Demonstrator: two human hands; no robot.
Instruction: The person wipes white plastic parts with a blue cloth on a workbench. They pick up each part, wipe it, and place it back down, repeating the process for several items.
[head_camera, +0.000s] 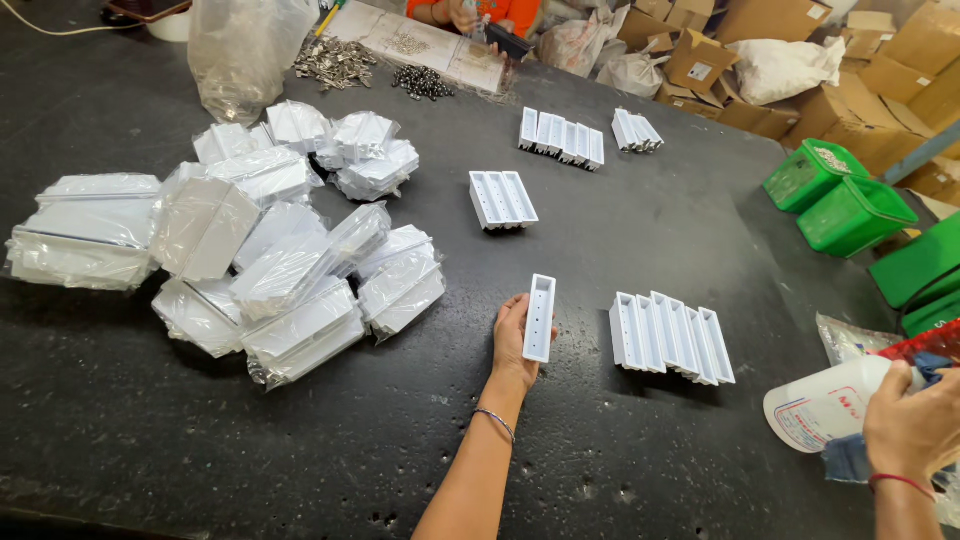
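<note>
Near right, the right hand is closed round a white bottle and blue cloth, while mid-table the left hand grips a white channel piece, long axis running near-to-far, left of the row of like pieces.

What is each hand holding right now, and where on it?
The left hand grips a white channel piece along its lower side. The right hand is wrapped around the top of a white bottle, with blue cloth.

Clear plastic packs piled left, cardboard boxes (brown) top right
</note>
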